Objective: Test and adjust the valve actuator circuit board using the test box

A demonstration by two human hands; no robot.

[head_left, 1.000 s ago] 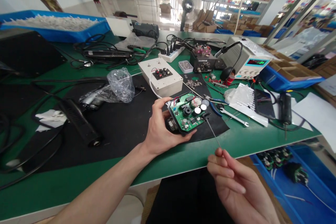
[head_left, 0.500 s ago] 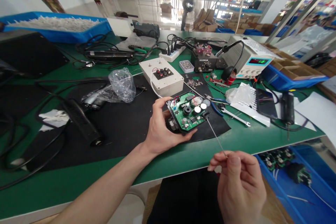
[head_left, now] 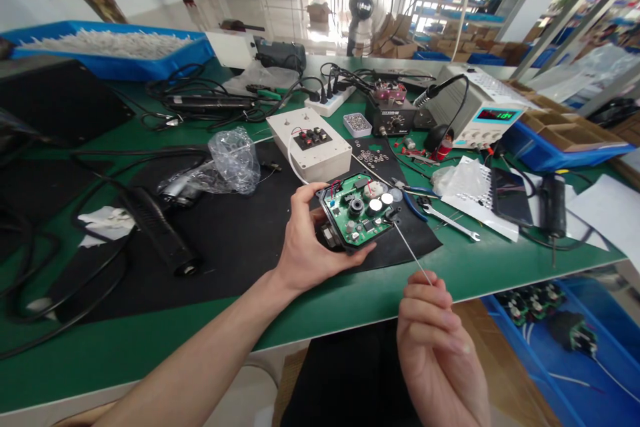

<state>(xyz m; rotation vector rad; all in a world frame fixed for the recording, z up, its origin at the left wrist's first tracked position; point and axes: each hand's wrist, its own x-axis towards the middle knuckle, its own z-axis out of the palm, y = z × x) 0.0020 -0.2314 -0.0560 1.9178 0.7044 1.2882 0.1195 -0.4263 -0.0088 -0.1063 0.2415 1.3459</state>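
Note:
My left hand (head_left: 313,240) is wrapped round a black housing (head_left: 327,237) from the left, its thumb along the lower edge. The housing's open face is tilted up and shows a green circuit board (head_left: 357,207) with capacitors, a round black part and red wires. From a small black fitting at the board's right corner, a thin, straight, light-grey rod or cable (head_left: 413,253) slants down to my right hand (head_left: 437,333). My right fingers are closed round its lower end, which is hidden; I cannot tell which of the two it is.
A light box with switches (head_left: 313,147) stands behind the housing. Pliers (head_left: 415,203) and a wrench (head_left: 453,221) lie to the right, near a power supply (head_left: 480,113). Below the table edge, a blue bin (head_left: 545,353) holds similar boards. A black-handled tool (head_left: 157,230) lies left.
My right hand has turned, its fingers now curled across the front where the thumb showed before, and shifted slightly up and left. My left hand and the housing stay almost in place.

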